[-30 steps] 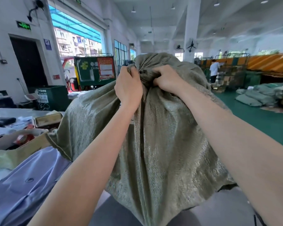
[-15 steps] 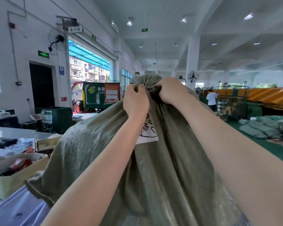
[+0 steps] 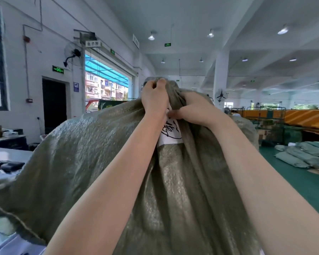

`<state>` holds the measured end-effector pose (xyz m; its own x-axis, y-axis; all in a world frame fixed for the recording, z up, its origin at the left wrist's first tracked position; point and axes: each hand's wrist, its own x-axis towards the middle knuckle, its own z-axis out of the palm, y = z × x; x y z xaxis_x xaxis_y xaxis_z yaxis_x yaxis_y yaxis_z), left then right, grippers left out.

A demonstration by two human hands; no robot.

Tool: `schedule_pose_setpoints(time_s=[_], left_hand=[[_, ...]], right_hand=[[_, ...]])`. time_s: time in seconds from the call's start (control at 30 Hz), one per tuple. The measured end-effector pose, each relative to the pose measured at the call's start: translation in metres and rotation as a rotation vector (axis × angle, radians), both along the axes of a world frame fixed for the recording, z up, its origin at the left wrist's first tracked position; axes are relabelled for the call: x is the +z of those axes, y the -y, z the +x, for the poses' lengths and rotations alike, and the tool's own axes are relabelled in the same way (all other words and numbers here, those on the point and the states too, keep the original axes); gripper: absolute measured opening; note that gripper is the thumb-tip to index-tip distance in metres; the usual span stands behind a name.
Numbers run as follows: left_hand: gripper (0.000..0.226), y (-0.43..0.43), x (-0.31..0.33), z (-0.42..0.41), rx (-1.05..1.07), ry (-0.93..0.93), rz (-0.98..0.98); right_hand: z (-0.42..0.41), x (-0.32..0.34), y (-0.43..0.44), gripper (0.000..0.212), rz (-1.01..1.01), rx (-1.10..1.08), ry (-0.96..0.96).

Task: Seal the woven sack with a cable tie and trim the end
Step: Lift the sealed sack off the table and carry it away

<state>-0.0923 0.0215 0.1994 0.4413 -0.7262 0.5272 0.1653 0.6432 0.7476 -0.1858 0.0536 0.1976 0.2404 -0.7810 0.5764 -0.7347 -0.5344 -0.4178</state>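
Observation:
A large grey-green woven sack (image 3: 92, 159) hangs in front of me, lifted high by its bunched neck. My left hand (image 3: 154, 97) is clenched on the gathered top of the sack. Just right of it and a little lower, my right hand (image 3: 193, 109) grips the neck too, thumb pointing left. Below the two hands a white paper label (image 3: 170, 134) with black handwriting shows on the sack. No cable tie or cutter is visible.
A grey work table (image 3: 6, 155) at the left carries dark objects (image 3: 6, 165). Filled green sacks (image 3: 302, 155) lie on the green floor at the right. Orange barriers (image 3: 291, 116) and metal carts stand beyond. A white pillar (image 3: 220, 78) rises behind.
Both hands have raised the sack's neck higher and the view has tilted up. My right hand has dropped below the left. The label is more exposed.

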Motion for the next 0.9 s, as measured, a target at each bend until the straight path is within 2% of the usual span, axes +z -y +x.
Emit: schedule_pose_setpoints(time_s=[0.27, 0.43, 0.6, 0.9], left_hand=[[0.018, 0.021, 0.018, 0.015, -0.064, 0.167, -0.078], [0.015, 0.045, 0.030, 0.028, -0.186, 0.212, -0.112], [0.016, 0.061, 0.051, 0.028, -0.416, 0.157, -0.178], [0.016, 0.099, 0.074, 0.028, -0.625, 0.052, -0.304]], right_hand=[[0.022, -0.003, 0.036, 0.025, -0.311, -0.179, 0.238], [0.032, 0.002, 0.057, 0.013, -0.471, -0.217, 0.371], [0.035, 0.011, 0.068, 0.018, -0.703, -0.312, 0.391], [0.024, 0.037, 0.124, 0.028, -0.956, -0.247, 0.293]])
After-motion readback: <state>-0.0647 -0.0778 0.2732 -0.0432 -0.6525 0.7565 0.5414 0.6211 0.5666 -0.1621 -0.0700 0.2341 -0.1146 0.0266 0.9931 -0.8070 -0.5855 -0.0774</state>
